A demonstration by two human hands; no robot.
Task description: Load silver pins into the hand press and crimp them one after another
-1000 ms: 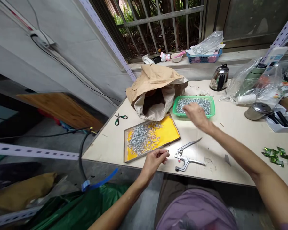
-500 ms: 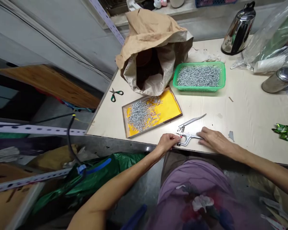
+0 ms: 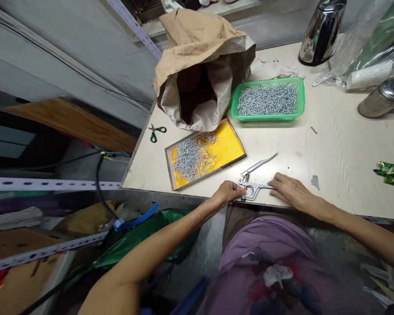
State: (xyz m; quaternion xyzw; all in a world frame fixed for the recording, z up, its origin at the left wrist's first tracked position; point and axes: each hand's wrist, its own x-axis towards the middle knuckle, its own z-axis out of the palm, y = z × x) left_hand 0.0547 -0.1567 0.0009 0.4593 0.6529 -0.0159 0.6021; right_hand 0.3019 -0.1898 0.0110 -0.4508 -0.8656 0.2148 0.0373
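A metal plier-like hand tool (image 3: pixel 254 177) lies open near the table's front edge, one thin handle angled up to the right. My left hand (image 3: pixel 228 192) has its fingers pinched together at the tool's jaw end; what they hold is too small to tell. My right hand (image 3: pixel 290 190) rests on the lower handle, fingers laid over it. A flat tray with a yellow floor (image 3: pixel 230 146) holds a heap of small silver screws, just behind my left hand. A green basket (image 3: pixel 300 98) full of the same screws stands further back.
An open brown paper sack (image 3: pixel 200 57) stands behind the tray. Green-handled scissors (image 3: pixel 156 131) lie at the table's left edge. A steel kettle (image 3: pixel 321 30), a metal tin (image 3: pixel 382 103) and plastic bags sit at the back right; green foil scraps (image 3: pixel 392 168) lie at the right.
My right hand left the green basket and came down onto the tool's handle. My left hand moved to the tool's jaw. The view tipped down and closer.
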